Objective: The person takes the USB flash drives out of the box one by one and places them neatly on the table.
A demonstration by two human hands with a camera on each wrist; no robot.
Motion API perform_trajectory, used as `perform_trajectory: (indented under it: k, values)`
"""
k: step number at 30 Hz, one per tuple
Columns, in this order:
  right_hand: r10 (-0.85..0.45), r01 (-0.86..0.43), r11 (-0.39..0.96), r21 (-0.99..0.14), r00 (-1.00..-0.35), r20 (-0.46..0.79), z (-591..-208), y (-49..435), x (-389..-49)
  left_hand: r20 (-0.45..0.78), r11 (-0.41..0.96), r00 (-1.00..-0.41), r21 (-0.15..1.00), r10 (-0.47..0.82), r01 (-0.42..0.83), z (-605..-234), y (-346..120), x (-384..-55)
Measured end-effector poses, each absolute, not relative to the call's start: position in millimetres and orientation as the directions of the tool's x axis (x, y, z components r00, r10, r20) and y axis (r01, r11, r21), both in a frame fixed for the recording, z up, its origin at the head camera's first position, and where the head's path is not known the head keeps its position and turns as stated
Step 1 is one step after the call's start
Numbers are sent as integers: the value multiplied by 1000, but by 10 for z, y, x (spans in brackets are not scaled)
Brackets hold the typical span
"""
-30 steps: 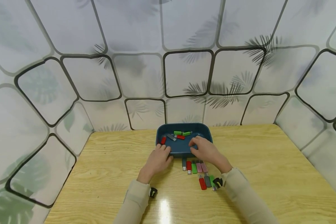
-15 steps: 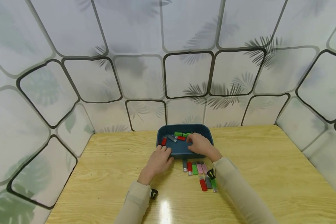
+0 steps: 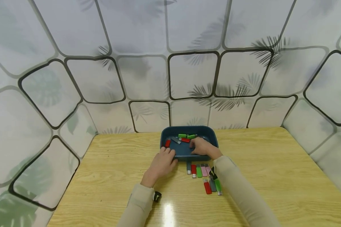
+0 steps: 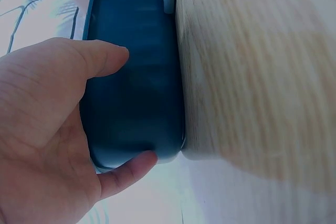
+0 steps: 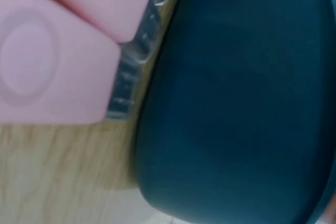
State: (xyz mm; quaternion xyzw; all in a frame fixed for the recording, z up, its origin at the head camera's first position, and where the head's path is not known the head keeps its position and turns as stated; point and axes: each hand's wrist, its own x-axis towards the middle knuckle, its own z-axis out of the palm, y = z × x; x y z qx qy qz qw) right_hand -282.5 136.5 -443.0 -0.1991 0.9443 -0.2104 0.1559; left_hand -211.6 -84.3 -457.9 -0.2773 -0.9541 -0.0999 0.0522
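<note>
A dark blue plastic tray [image 3: 187, 129] stands near the back of the table. Over its front left rim lies my left hand [image 3: 162, 162]; the left wrist view has the thumb [image 4: 107, 59] against the front wall and another finger at the left end. My right hand [image 3: 202, 147] reaches in over the right side with bent fingers, and whatever may be between the fingertips is hidden. Inside are a red USB stick [image 3: 184, 140], a grey one [image 3: 176, 140], two green ones [image 3: 182, 135] and another red one [image 3: 167, 143] near the left hand.
In front of the tray lie several USB sticks in two rows. The first holds grey, red [image 3: 194, 170], green [image 3: 199, 171] and pink ones [image 3: 204, 171]; the nearer one has red [image 3: 207, 187], grey [image 3: 213, 186] and green [image 3: 218, 186]. A patterned curtain [image 3: 147, 78] hangs behind.
My right hand has moved left and lower into the tray, its forearm passing closer over the table's USB sticks. The left hand has kept its place on the rim.
</note>
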Motion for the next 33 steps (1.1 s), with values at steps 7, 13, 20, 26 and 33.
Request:
perform_trajectory:
  k: [7, 13, 20, 26, 33]
  values:
    - [-473, -345, 813, -470, -861, -187, -4483, 1371, -2870, 158, 824, -840, 167, 520, 541, -4564, -852, -2110]
    - [-499, -358, 795, -489, -845, -191, -4493, 1329, -2872, 137, 829, -844, 163, 518, 536, -4579, -856, -2111]
    - [-503, -367, 797, -479, -843, -192, -4482, 1260, -2881, 147, 828, -845, 168, 515, 534, -4596, -845, -2123]
    - [-479, -336, 821, -461, -845, -238, -4477, 1228, -2882, 145, 830, -846, 167, 514, 533, -4600, -845, -2122]
    - [-477, -317, 823, -472, -836, -271, -4469, 1214, -2901, 145, 831, -847, 165, 512, 531, -4593, -849, -2126]
